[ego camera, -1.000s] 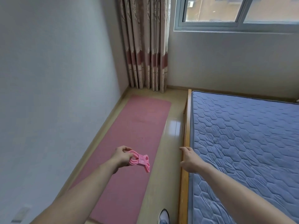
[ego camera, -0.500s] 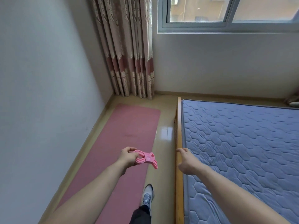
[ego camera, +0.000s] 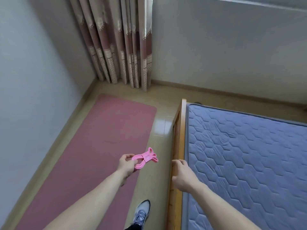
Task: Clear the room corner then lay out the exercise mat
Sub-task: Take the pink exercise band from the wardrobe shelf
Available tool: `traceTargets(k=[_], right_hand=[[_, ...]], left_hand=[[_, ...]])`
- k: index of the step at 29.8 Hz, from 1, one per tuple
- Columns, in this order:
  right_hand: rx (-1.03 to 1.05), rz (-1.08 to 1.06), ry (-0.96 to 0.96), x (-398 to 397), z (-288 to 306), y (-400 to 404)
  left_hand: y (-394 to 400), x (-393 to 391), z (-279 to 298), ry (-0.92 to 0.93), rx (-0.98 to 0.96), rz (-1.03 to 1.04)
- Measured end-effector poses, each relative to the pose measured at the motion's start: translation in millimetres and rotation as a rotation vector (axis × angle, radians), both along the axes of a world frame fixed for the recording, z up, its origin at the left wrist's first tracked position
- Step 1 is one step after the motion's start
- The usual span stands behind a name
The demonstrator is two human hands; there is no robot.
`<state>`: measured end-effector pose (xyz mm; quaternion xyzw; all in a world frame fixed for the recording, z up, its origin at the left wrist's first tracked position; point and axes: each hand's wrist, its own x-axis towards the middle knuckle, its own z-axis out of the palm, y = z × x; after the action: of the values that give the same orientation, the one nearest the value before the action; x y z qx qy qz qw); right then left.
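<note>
- We stand in a narrow strip of glossy floor between a pale side wall and a wooden bed frame, facing the room corner.
- Nearest us, one grey trainer steps on the floor, just beside the mat's edge.
- Our left hand pinches a pink bundled strap, looped and banded at its middle, held in the air above the mat.
- Our right hand hangs over the bed frame rail with loosely curled fingers and holds nothing.
- The pink exercise mat already lies flat along the wall, running toward the corner.
- Beyond it the patterned curtain hangs in the corner, and the floor there shows nothing left to move.
- We judge the task nearly done: only the strap needs a place.
</note>
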<state>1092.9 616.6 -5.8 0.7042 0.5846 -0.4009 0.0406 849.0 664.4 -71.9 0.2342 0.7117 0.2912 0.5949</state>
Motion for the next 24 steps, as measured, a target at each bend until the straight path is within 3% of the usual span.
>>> traceTargets(k=[7, 8, 12, 15, 24], right_hand=[[-0.026, 0.004, 0.008, 10, -163, 144], [-0.030, 0.007, -0.001, 11, -168, 147], [-0.063, 0.049, -0.038, 18, -301, 195], [-0.087, 0.078, -0.066, 22, -365, 208], [-0.140, 0.006, -0.067, 40, -506, 229]], left_hand=[[109, 35, -192, 0.038, -0.147, 0.062], [110, 38, -198, 0.025, -0.160, 0.069], [152, 58, -350, 0.029, -0.164, 0.075], [162, 68, -428, 0.035, -0.180, 0.112], [200, 98, -578, -0.039, -0.136, 0.212]])
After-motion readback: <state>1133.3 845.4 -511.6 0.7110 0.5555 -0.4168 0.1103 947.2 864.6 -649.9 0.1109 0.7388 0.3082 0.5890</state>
